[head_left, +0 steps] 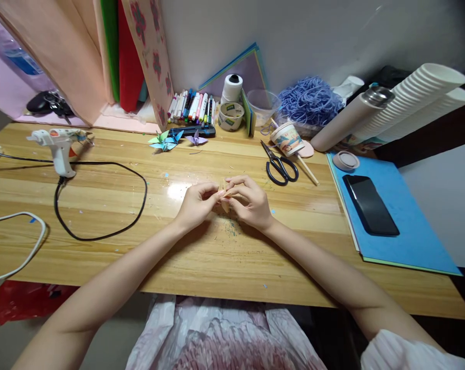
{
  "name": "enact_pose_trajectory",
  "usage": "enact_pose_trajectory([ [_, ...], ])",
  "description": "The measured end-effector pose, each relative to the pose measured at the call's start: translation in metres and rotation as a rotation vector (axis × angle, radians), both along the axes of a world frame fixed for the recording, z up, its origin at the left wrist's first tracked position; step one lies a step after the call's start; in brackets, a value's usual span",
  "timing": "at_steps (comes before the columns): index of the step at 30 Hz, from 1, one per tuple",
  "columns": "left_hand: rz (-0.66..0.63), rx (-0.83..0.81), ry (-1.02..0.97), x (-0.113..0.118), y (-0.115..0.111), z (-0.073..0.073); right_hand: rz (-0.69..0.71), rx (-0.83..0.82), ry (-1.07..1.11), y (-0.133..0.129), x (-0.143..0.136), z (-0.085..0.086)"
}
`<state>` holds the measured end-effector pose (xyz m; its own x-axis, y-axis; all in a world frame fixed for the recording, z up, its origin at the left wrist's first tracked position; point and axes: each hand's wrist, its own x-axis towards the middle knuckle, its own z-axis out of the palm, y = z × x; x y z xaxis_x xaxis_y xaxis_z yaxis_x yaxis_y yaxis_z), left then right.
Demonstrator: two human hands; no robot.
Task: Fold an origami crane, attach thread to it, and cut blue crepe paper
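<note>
Over the middle of the wooden table (201, 257), a small piece of folded orange paper (225, 204) is pinched between both hands. My left hand (198, 204) grips it from the left with thumb and fingertips. From the other side, my right hand (251, 202) holds it with bent fingers. Fingers cover most of the paper, so its full shape is hidden. Beyond the hands lie several folded paper cranes in green and blue (166, 140) and a purple one (196, 139). Black-handled scissors (280, 167) rest to the upper right of my right hand.
A white glue gun (60, 151) with a looped black cord (101, 238) stands at left. Markers (193, 108), tape (231, 117), a thread spool (232, 88) and blue string (311, 100) line the back. A phone (371, 205) lies on blue sheets (417, 226) at right, near stacked cups (421, 105).
</note>
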<state>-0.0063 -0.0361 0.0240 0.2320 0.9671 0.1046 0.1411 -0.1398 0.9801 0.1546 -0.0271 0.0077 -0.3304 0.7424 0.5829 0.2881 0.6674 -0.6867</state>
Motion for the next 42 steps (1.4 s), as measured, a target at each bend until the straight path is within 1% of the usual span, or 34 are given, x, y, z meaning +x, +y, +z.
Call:
enact_pose_trajectory([
  [5,-0.006,0.19,0.224,-0.004,0.001,-0.003,-0.049,-0.084,0.007,-0.002,0.001,0.002],
  [8,-0.021,0.249,0.268,-0.006,0.002,-0.003,-0.054,-0.135,0.029,-0.004,0.001,0.003],
  [11,-0.046,0.267,0.288,-0.006,0.001,-0.003,-0.056,-0.238,0.096,-0.004,0.001,0.004],
  [15,-0.087,0.222,0.288,-0.006,0.0,0.0,-0.062,-0.459,0.248,-0.001,0.001,0.004],
  [18,-0.116,0.164,0.243,-0.006,0.001,-0.001,-0.082,-0.606,0.275,0.003,0.002,0.005],
  [21,-0.144,0.085,0.167,-0.005,0.001,-0.006,-0.097,-0.716,0.303,0.007,0.003,0.005],
  [24,-0.114,0.035,0.131,-0.003,0.001,-0.011,-0.077,-0.816,0.34,0.01,0.004,0.003],
  [27,-0.104,-0.011,0.066,-0.001,0.001,-0.011,-0.048,-0.889,0.39,0.011,0.003,0.001],
  [30,-0.113,-0.082,-0.049,0.001,0.0,-0.008,-0.027,-0.922,0.438,0.011,0.001,0.001],
  [32,-0.073,-0.101,-0.068,0.001,0.001,-0.007,-0.003,-0.916,0.453,0.011,0.001,0.002],
  [35,-0.004,-0.091,-0.071,0.001,0.003,-0.007,0.063,-0.911,0.427,0.012,0.003,0.002],
  [37,0.016,-0.089,-0.087,0.0,0.004,-0.007,0.093,-0.887,0.398,0.012,0.003,0.002],
  [40,0.025,-0.059,-0.064,-0.001,0.006,-0.008,0.074,-0.84,0.37,0.012,0.003,0.003],
  [42,0.019,-0.01,-0.018,-0.002,0.006,-0.007,0.054,-0.864,0.36,0.012,0.002,0.003],
])
